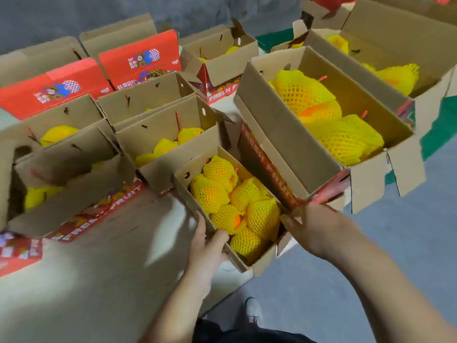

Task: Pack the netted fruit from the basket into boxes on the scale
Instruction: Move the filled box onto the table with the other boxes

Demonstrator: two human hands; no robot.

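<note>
We see a box (217, 233) of netted fruit (235, 206) held at both sides, nearest the person. The left hand (207, 246) grasps the box's left wall, thumb hooked over the rim inside. The right hand (314, 226) grips its right edge, where it meets a raised flap of a bigger box (284, 134); those fingers are partly hidden. Left of the held box, more open boxes (158, 134) with yellow netted fruit crowd a pale tabletop (99, 280). Behind them stand red lids (138, 55). Below it, a shoe (253, 309) rests on the grey floor (321, 293).
</note>
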